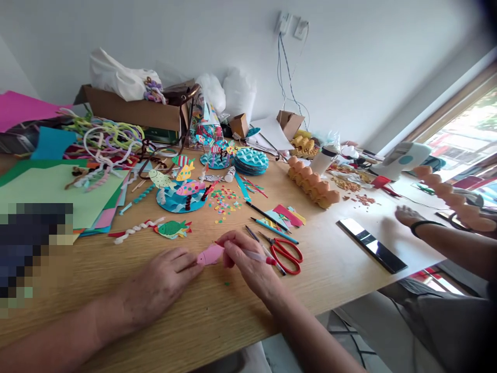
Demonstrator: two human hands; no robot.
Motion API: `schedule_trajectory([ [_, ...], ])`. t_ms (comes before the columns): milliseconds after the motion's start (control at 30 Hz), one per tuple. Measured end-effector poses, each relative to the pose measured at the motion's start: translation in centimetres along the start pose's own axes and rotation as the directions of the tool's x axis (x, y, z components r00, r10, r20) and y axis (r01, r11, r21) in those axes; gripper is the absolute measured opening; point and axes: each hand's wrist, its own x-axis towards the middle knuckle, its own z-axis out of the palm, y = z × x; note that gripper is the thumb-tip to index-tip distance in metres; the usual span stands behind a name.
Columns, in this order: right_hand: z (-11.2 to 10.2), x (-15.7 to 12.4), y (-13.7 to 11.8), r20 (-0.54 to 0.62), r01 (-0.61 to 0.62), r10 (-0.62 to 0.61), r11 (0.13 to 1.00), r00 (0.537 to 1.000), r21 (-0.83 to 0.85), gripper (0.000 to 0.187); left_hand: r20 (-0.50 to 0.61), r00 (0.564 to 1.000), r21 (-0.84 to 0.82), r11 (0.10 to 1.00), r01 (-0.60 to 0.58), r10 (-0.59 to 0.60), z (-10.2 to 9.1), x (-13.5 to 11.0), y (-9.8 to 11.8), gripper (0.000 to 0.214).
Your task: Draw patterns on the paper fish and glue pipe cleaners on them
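A small pink paper fish (pixel 210 255) lies flat on the wooden table, a dark eye dot at its left end. My left hand (pixel 165 277) rests flat, its fingertips touching the fish's head end. In my right hand (pixel 246 261) is a pen with a red end (pixel 271 261), held in a writing grip over the tail end; the pen's tip is hidden by the fingers. Just right of that hand are red-handled scissors (pixel 286 255), a blue pencil (pixel 274 230) and a black pencil (pixel 267 215). A green paper fish (pixel 173 229) on a twisted white pipe cleaner lies beyond my left hand.
Decorated paper fish stand on a blue base (pixel 180 203), with paper dots (pixel 224 201) beside it. Coloured paper sheets (pixel 66 191) cover the left. Egg-carton strips (pixel 312 184) and a phone (pixel 371 245) lie to the right, near another person's arm (pixel 442 235).
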Motion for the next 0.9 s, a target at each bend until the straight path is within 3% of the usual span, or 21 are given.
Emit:
schedule_trajectory([
  [133,1.2,-0.2,1.6,-0.076,-0.123,0.122,0.992,0.99,-0.009,0.011,0.005,1.0,0.006,1.0,0.012,-0.012,0.1,-0.2,-0.1,0.03],
  [400,1.5,-0.7,1.8,-0.085,0.025,-0.037,0.991,0.996,-0.132,0.007,0.084,0.991,-0.066,0.992,0.105,-0.099,0.1,-0.3,0.2,0.048],
  [633,1.8,-0.4,1.9,-0.113,0.024,-0.057,0.962,0.992,-0.273,0.01,0.194,0.966,-0.001,0.985,0.172,-0.169,0.0,0.0,0.9,0.048],
  [767,2.1,-0.3,2.2,-0.121,0.036,-0.076,0.952,0.99,-0.303,0.009,0.186,0.969,-0.005,0.986,0.169,-0.165,0.1,-0.1,0.9,0.046],
  [900,2.1,-0.1,2.2,-0.102,0.05,-0.079,0.965,0.992,-0.258,0.004,0.111,0.987,0.007,0.993,0.116,-0.116,0.4,-0.4,0.6,0.042],
])
